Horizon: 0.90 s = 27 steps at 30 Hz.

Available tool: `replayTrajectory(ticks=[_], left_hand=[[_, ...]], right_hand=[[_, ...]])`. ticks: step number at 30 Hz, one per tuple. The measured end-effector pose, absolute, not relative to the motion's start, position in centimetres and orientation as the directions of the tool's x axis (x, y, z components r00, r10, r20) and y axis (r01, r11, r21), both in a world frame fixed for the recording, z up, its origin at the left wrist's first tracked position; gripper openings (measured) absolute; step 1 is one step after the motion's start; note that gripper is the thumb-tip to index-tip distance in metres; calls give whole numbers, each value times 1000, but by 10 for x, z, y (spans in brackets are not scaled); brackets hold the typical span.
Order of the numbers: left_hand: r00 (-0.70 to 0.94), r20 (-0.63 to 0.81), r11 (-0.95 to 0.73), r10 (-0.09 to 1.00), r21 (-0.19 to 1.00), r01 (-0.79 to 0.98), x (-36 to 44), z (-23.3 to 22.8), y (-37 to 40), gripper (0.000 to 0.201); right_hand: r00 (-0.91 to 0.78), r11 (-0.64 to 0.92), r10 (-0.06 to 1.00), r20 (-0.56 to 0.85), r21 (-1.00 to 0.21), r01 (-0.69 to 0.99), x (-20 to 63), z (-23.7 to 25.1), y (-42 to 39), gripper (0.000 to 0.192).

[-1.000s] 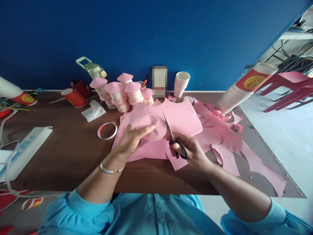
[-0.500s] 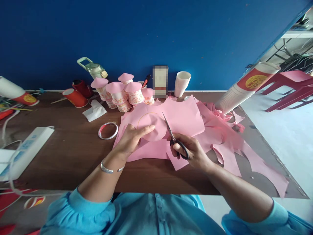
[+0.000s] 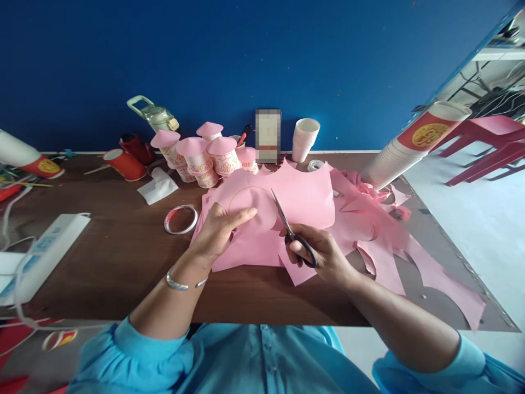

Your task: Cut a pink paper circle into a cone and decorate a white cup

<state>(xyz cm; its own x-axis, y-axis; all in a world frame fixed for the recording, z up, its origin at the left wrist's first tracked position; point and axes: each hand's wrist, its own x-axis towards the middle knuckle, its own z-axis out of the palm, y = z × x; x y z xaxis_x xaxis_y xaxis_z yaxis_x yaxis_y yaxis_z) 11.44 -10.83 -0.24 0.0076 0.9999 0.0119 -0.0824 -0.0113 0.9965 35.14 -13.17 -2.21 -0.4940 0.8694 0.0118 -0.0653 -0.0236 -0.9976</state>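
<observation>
Head camera shows the pink paper sheet (image 3: pixel 303 197) lifted a little higher off the table (image 3: pixel 123 257) than half a second ago, its far edge curling up toward the blue wall, while the scissors (image 3: pixel 292 232) have nudged slightly left along the pencilled circle (image 3: pixel 251 210). Both hands sit almost where they were.

Left hand (image 3: pixel 217 232) presses on the sheet with the fingers (image 3: pixel 241 217) stretched out nearly flat, the thumb tucked under the paper's edge so the sheet is pinched between thumb and fingers beside the circle. A silver bangle (image 3: pixel 180 283) rings that wrist.

Right hand (image 3: pixel 322 254) is clenched through the black handles of the scissors, thumb in one loop and the other fingers curled around the lower one. The blades point away from the person, only narrowly parted, with their tips at the right side of the circle, where the cut edge of the paper shows.

Just left of the sheet lies a tape roll (image 3: pixel 180 219). Behind it stand cups capped with pink cones (image 3: pixel 197 156), and a stack of white cups (image 3: pixel 305 139) is near the wall. Pink offcuts (image 3: pixel 394 257) spread across the table's right side.
</observation>
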Motion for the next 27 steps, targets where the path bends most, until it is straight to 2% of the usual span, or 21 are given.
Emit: replayTrajectory(ticks=[7,16,19,22,27], left_hand=[[6,18,-18,1000,1000,-20,114,-2,-108,26],[35,31,-30,999,999,-21,113,1,-107,27],[41,48,-47,998,998,-29,113,0,-107,29],[19,63,-62,998,997,-56,115,-1,-107,22],[12,23,-22,1000,993,-115,116,-1,-106,22]], right_hand=[[-489,-24,872,10,-998,-62,351,-21,-132,49],[-496,-15,868,24,-997,-74,352,-23,-133,45],[-495,-16,869,24,-997,-78,352,-23,-133,44],[-492,-28,871,13,-997,-76,351,-21,-133,44],[-487,-47,874,-13,-997,-59,351,-18,-133,47]])
